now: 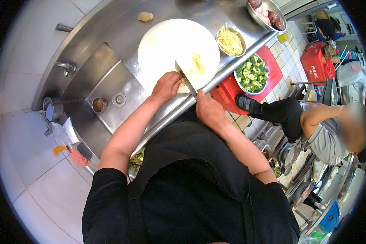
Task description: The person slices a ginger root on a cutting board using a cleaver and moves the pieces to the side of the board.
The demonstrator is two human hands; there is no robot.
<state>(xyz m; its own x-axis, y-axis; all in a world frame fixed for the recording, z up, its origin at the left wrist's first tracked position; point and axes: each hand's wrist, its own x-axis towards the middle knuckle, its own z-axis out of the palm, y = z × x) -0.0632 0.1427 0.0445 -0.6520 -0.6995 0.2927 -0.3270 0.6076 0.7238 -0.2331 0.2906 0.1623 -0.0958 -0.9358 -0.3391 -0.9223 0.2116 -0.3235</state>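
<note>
On the steel counter lies a round white cutting board [162,44]. My right hand [209,109] is wrapped round the handle of a knife [186,81], whose blade points up and left over the board's near edge. Beside the blade, my left hand [167,86] presses with bent fingers on a small pale piece, mostly hidden. Thin yellowish strips [198,64] lie on the board to the right of the blade. A metal bowl of similar strips [230,42] stands right of the board. A peeled tuber-like piece [145,16] rests behind the board.
A bowl of broccoli [252,75] sits on a red surface [274,67] beside the counter. At top right is a bowl of meat [268,16]. The sink [97,81] with a small metal cup [99,105] lies left. Another person [321,130] is at the right, near shelves.
</note>
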